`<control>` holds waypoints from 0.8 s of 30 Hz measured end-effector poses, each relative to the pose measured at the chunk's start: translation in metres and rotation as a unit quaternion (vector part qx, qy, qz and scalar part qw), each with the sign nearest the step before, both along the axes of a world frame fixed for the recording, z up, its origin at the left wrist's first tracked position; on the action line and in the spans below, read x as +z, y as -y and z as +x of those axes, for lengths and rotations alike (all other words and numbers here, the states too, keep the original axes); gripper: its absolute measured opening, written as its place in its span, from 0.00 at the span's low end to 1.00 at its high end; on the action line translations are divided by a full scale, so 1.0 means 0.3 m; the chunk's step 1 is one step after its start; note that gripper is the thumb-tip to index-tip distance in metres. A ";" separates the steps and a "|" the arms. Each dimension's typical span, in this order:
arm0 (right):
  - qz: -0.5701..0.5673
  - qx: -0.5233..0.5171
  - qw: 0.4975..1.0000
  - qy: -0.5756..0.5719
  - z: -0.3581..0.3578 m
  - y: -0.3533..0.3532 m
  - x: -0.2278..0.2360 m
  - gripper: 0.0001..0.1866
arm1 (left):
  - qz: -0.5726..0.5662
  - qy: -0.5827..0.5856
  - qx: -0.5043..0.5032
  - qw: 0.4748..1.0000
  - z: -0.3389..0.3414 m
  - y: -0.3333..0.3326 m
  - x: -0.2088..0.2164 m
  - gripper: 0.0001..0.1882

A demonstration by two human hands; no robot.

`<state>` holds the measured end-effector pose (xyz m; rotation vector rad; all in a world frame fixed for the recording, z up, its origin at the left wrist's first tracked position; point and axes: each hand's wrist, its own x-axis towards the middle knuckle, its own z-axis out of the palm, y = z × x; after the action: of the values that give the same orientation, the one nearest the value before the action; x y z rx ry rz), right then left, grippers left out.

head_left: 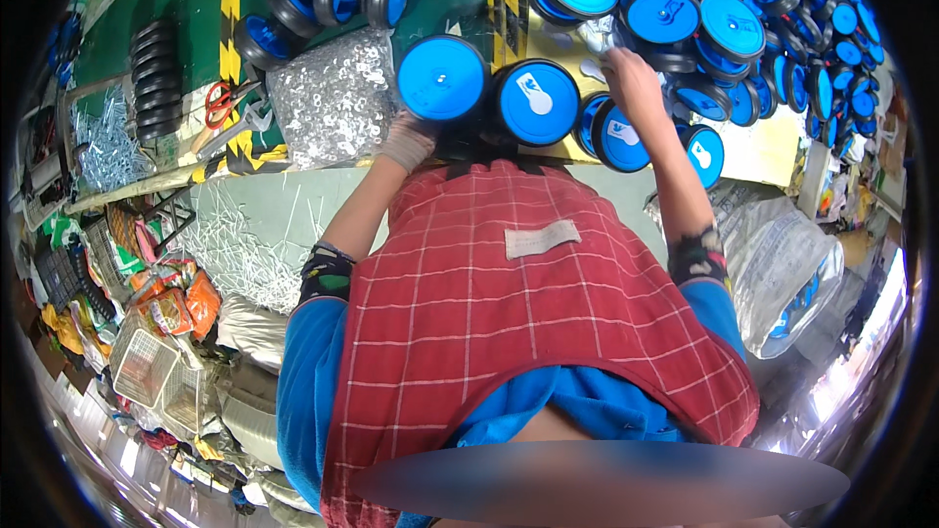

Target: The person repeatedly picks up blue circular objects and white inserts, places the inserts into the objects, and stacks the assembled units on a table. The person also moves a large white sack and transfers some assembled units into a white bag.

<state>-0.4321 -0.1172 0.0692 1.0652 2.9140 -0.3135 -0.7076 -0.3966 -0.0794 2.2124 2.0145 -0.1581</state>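
Note:
My left hand (pixel 409 140), wrapped at the wrist, is against the lower edge of a blue wheel (pixel 440 76) at the table's front edge. Its fingers curl round that wheel's side and are partly hidden behind it. To the right stands a black-tyred blue wheel (pixel 537 103) with a white sticker (pixel 533 94) on its face. My right hand (pixel 634 83) reaches over the table with its fingers drawn together, beside small white pieces (pixel 593 68). What its fingertips hold, if anything, is too small to make out. Below it are more stickered wheels (pixel 619 142).
Blue wheels (pixel 665 15) are heaped at the back and right. A clear bag of small metal parts (pixel 333 98), red scissors (pixel 219 104), a wrench (pixel 256 121), a row of black tyres (pixel 156 78) and a tray of bolts (pixel 110 147) lie left. A plastic sack (pixel 782 264) stands right.

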 end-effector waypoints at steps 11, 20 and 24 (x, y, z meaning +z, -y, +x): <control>0.000 -0.050 0.994 0.095 -0.124 -0.093 -0.226 0.07 | -0.195 0.171 0.304 0.916 0.005 -0.018 0.404 0.19; -0.146 0.137 0.941 -0.273 -0.392 0.289 0.002 0.16 | 0.120 0.641 0.373 0.660 -0.080 -0.136 0.256 0.27; -0.061 0.081 0.973 -0.209 -0.407 0.344 0.015 0.17 | 0.005 0.656 0.439 0.614 -0.097 -0.185 0.313 0.30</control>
<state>-0.5543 -0.2206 0.0738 0.8213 3.2597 -0.7868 -0.7367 -0.3411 0.0144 0.4657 1.6605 1.1721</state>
